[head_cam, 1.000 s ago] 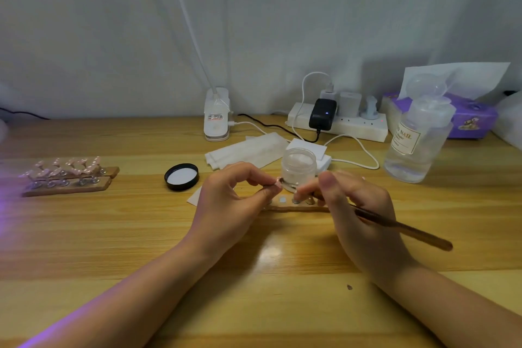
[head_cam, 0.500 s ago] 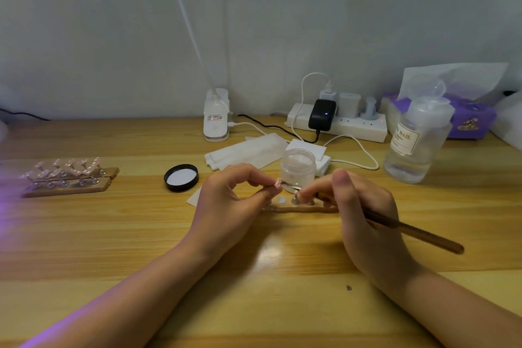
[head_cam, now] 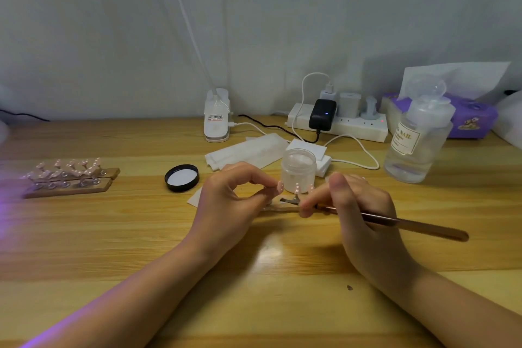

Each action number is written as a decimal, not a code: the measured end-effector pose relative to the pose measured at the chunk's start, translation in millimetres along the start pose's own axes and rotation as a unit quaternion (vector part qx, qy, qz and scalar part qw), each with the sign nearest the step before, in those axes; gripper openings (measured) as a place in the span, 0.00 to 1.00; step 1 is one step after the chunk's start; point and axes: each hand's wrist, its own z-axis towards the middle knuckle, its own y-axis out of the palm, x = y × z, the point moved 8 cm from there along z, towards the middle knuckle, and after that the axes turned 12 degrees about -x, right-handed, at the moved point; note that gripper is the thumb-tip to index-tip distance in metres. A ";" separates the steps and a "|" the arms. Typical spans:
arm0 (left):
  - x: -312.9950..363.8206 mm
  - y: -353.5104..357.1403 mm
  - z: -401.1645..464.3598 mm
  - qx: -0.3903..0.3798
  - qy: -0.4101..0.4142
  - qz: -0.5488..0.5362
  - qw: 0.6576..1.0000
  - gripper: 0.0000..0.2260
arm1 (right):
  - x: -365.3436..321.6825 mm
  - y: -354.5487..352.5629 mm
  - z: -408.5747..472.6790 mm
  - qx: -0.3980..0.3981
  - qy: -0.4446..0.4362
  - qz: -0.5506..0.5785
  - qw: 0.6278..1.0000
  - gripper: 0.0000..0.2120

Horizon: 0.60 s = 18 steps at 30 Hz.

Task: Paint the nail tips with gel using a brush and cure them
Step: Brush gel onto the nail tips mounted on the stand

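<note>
the person's left hand [head_cam: 234,200] pinches a small pale pink nail tip [head_cam: 280,187] between thumb and forefinger, just above a narrow wooden holder strip [head_cam: 278,207] lying on the light wooden desk [head_cam: 141,234]. the right hand [head_cam: 358,206] has its fingers curled round a long brown-handled gel brush [head_cam: 401,223], whose dark bristle end points left towards the pinched tip. two more pink tips [head_cam: 297,187] stand on the strip, right in front of the open clear plastic gel jar [head_cam: 298,171].

the likely trouble is smearing: the tip is tiny and held only by fingertips, so a slipped stroke would put gel on the skin or flood the tip's edge. the jar stands just behind the work, and a jerk of the brush hand could tip it or knock the standing tips. whether the bristles touch the tip cannot be told.

the jar's round black lid [head_cam: 182,177] lies left of the hands, white liner up. further left, a wooden rack of finished pink nail tips [head_cam: 67,176] sits in purple light coming from the left edge. folded white wipes [head_cam: 248,150] lie behind the jar, with a white power strip [head_cam: 353,124] and a clear pump bottle [head_cam: 418,144] to the far right, a purple tissue box [head_cam: 477,118] beyond it. nothing blocks the path to the purple light.
</note>
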 end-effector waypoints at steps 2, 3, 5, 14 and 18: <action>-0.4 -0.1 0.2 0.002 -0.003 -0.003 1.000 0.09 | -0.2 -1.2 0.4 0.004 0.001 0.007 1.000 0.20; -1.1 -0.1 0.4 0.004 -0.006 -0.005 1.000 0.09 | 0.1 -0.4 1.6 -0.001 0.003 0.005 1.000 0.19; -1.8 -0.5 0.4 0.007 -0.010 -0.008 1.000 0.10 | 0.6 2.3 3.1 -0.014 0.006 -0.003 1.000 0.19; -1.4 0.0 0.1 0.005 -0.015 -0.013 1.000 0.09 | 1.7 1.1 2.8 -0.010 0.007 0.008 1.000 0.19; -1.6 1.1 0.1 -0.001 -0.018 -0.019 1.000 0.04 | 11.5 -2.5 3.1 0.011 0.045 0.037 0.998 0.20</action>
